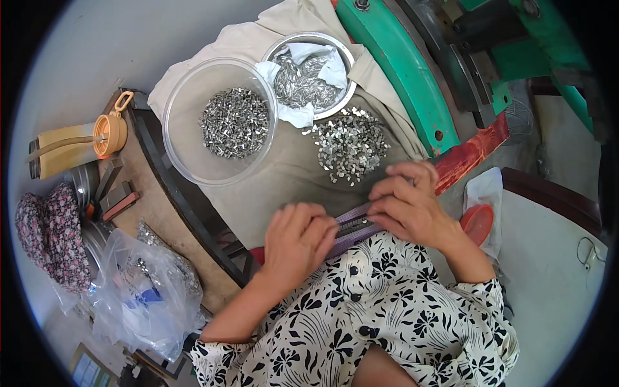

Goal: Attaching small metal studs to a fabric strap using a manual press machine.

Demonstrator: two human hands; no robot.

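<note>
My left hand [293, 242] is closed, fingers curled together and slightly blurred, at the left end of a purple strip [348, 242] in front of my lap. A narrow dark grey slot or bar [355, 224] shows along the strip; its exact kind is unclear. At the strip's right end is my right hand [409, 206], thumb and fingertips closing on its upper edge while the other fingers arch above. Just beyond the hands, a loose heap of small shiny flat metal pieces [351, 145] lies on grey-beige cloth [287, 184].
A clear round tub [182, 138] holds short metal pieces. Behind the heap, a metal bowl [350, 61] lined with white cloth holds slender shiny pieces. A green machine frame [412, 77] stands right, near a red lid [477, 224]. Plastic bags [145, 297] and an orange cap [109, 134] are left.
</note>
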